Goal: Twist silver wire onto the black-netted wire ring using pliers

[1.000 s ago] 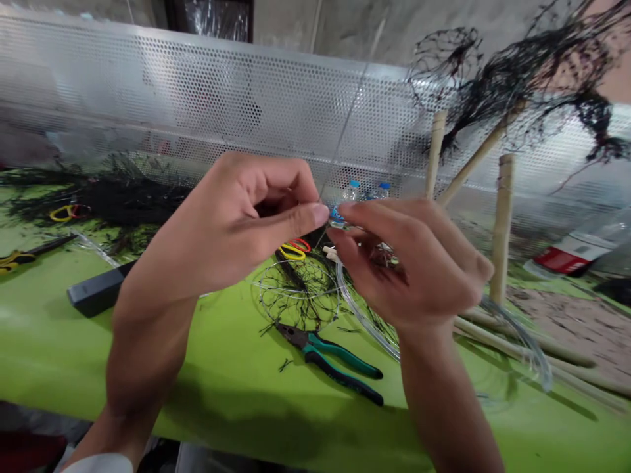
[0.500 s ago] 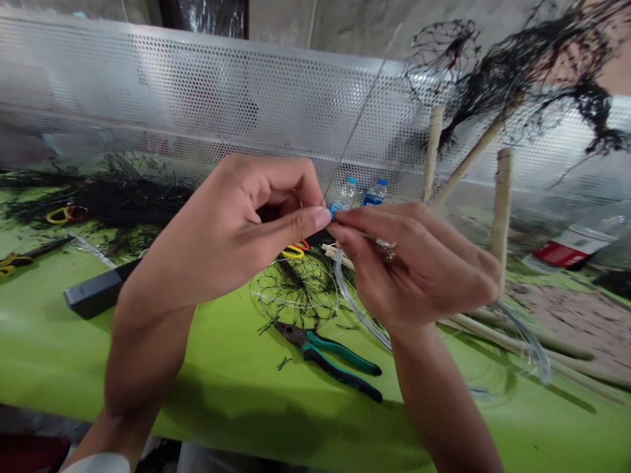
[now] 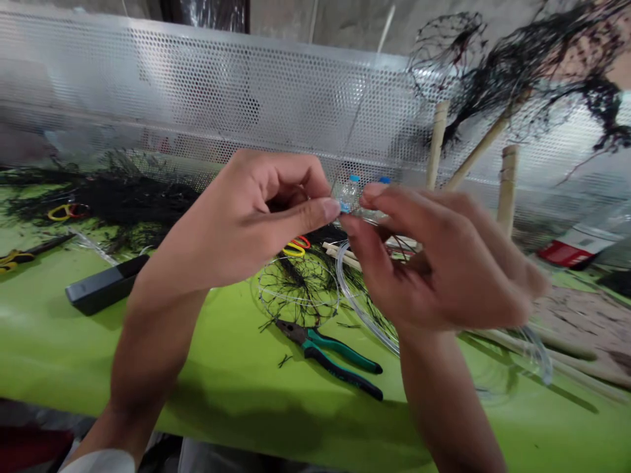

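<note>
Above the table, my left hand (image 3: 256, 223) is closed, its thumb pressed against the bent index finger. A thin wire (image 3: 355, 118) rises from this pinch toward the upper right, blurred in its middle. Just to the right, my right hand (image 3: 438, 263) has its thumb and index finger parted, close to the left thumb tip. Fine dark strands (image 3: 401, 248) show by its palm; whether they are held is unclear. Below both hands lie pliers (image 3: 328, 358) with green and black handles and a wire hoop (image 3: 298, 299) with black branching strands.
Black strands (image 3: 118, 203) are heaped at the left, near yellow-handled scissors (image 3: 59, 211) and a dark box (image 3: 106, 286). Wooden sticks (image 3: 507, 187) stand at the right, beside a red-labelled bottle (image 3: 566, 246). A coil of clear tubing (image 3: 365, 315) lies mid-table. Perforated metal (image 3: 197, 98) runs behind.
My right thumb and index finger have come apart, and that hand has shifted right, away from the left fingertips. My left hand keeps its pinch and has moved slightly right.
</note>
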A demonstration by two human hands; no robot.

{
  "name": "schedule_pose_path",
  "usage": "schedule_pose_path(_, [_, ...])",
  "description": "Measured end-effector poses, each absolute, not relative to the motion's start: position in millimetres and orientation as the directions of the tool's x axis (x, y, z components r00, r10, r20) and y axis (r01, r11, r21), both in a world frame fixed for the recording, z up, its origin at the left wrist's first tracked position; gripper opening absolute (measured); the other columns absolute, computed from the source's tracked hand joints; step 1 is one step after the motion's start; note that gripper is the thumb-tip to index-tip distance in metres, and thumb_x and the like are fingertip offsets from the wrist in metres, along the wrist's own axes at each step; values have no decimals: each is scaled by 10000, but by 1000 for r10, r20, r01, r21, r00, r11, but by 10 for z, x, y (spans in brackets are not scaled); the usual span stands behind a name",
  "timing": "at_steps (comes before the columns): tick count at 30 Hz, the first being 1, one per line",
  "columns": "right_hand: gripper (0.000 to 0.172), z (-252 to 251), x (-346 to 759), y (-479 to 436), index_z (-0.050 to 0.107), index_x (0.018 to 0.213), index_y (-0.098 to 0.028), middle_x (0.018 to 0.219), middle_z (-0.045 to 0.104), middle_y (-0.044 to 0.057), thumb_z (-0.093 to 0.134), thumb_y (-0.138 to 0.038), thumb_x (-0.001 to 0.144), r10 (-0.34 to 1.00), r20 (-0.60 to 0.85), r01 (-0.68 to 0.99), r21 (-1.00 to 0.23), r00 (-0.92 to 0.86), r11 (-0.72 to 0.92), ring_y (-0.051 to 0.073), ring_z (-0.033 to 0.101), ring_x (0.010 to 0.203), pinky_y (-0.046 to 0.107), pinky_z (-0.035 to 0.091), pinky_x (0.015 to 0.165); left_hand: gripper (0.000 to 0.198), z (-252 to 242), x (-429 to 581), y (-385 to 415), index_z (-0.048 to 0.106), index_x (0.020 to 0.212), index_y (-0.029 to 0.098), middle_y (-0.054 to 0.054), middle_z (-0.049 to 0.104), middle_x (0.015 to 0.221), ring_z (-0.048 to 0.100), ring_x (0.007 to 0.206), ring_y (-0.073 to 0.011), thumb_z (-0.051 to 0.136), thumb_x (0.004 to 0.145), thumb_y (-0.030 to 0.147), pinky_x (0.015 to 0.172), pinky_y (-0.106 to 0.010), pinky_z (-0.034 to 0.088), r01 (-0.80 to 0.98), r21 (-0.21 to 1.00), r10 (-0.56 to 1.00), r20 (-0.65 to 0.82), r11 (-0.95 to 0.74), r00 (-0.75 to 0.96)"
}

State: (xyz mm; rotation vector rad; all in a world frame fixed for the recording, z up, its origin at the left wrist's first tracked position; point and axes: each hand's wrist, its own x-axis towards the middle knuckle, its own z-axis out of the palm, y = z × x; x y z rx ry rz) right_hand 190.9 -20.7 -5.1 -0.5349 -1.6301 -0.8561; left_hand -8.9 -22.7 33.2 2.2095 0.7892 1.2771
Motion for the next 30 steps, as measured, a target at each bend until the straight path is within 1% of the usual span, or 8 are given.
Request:
schedule_pose_path(3, [374, -128, 1950, -182, 773, 1188, -298, 948, 836, 8, 865, -182, 845, -173, 957, 812, 288, -232, 508, 217, 793, 736, 302, 587, 605, 195, 331, -121, -242, 641, 737, 215, 23, 481, 668, 379, 611, -117, 742, 899, 256, 522, -293, 281, 199, 683, 697, 606, -703, 382])
schedule_pose_path(7, [488, -176, 2010, -119, 746, 1293, -361, 1088, 833, -38, 846, -174, 854, -265, 910, 742, 414, -320, 527, 230, 804, 734, 338, 644, 642, 200, 332, -141, -250, 645, 728, 221, 15, 489, 663, 388, 611, -124, 757, 891, 254, 518, -303, 281, 187, 692, 702, 606, -697, 374])
schedule_pose_path(10, [523, -166, 2021, -76, 718, 1353, -329, 1183, 810, -30, 799, -124, 879, -274, 896, 709, 444, -349, 547, 242, 821, 789, 348, 673, 653, 206, 331, -150, -232, 640, 721, 224, 15, 470, 647, 373, 598, -124, 762, 883, 260, 510, -307, 272, 178, 681, 685, 610, -710, 398])
schedule_pose_path(15, [479, -143, 1998, -54, 740, 1319, -272, 1161, 816, -1, 805, -116, 871, -330, 838, 700, 545, -435, 462, 230, 819, 756, 320, 665, 642, 181, 331, -165, -239, 645, 752, 216, 14, 478, 646, 376, 591, -120, 740, 900, 257, 500, -315, 266, 219, 660, 681, 604, -719, 414])
schedule_pose_path(19, [455, -143, 1936, -54, 744, 1293, -286, 1088, 835, -8, 777, -85, 886, -273, 898, 721, 440, -346, 536, 223, 814, 754, 320, 654, 661, 184, 325, -183, -246, 638, 772, 217, 8, 536, 691, 433, 633, -132, 746, 909, 276, 537, -306, 318, 269, 606, 657, 624, -748, 422])
schedule_pose_path(23, [277, -106, 1886, -65, 779, 1122, -261, 996, 840, -9, 769, -100, 897, -208, 930, 690, 365, -303, 625, 199, 799, 752, 296, 624, 651, 203, 306, -188, -189, 616, 760, 213, 20, 509, 663, 428, 598, -118, 695, 944, 252, 516, -278, 335, 313, 497, 588, 689, -809, 424])
schedule_pose_path(27, [110, -43, 1890, -127, 750, 992, -245, 829, 783, -5, 706, -150, 958, 2, 943, 686, 241, -333, 686, 151, 711, 653, 297, 528, 578, 231, 291, -178, -138, 608, 746, 202, 36, 488, 635, 413, 578, -98, 682, 960, 246, 506, -253, 345, 347, 406, 528, 737, -845, 423])
schedule_pose_path(30, [93, 1, 1910, -173, 698, 918, -219, 759, 700, -1, 658, -166, 982, 150, 922, 644, 127, -358, 754, 135, 631, 632, 297, 472, 578, 219, 292, -166, -138, 616, 754, 198, 31, 523, 654, 424, 588, -99, 681, 961, 230, 511, -250, 351, 360, 370, 505, 747, -856, 432])
